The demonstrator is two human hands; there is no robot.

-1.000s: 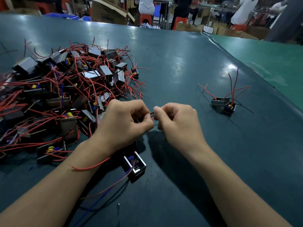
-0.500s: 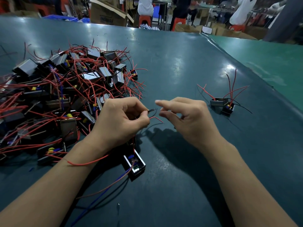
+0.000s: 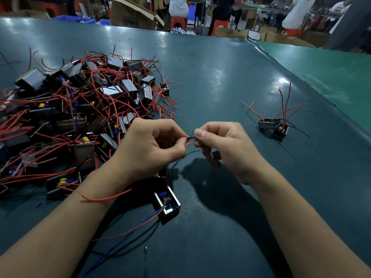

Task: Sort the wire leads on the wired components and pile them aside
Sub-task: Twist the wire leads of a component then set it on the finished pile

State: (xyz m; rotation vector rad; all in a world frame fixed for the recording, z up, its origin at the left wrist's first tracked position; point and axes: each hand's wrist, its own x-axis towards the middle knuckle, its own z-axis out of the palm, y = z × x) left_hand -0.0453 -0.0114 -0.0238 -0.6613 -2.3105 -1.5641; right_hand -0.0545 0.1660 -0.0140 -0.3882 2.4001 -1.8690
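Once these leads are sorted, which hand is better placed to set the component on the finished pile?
Probably the right hand. The small finished pile lies on its side of the table, with open surface between. The left hand sits beside the big unsorted heap and would have to cross over.

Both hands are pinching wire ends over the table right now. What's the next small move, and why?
Probably draw the right hand away from the left hand to straighten the black lead pinched between them; the red lead below is curled.
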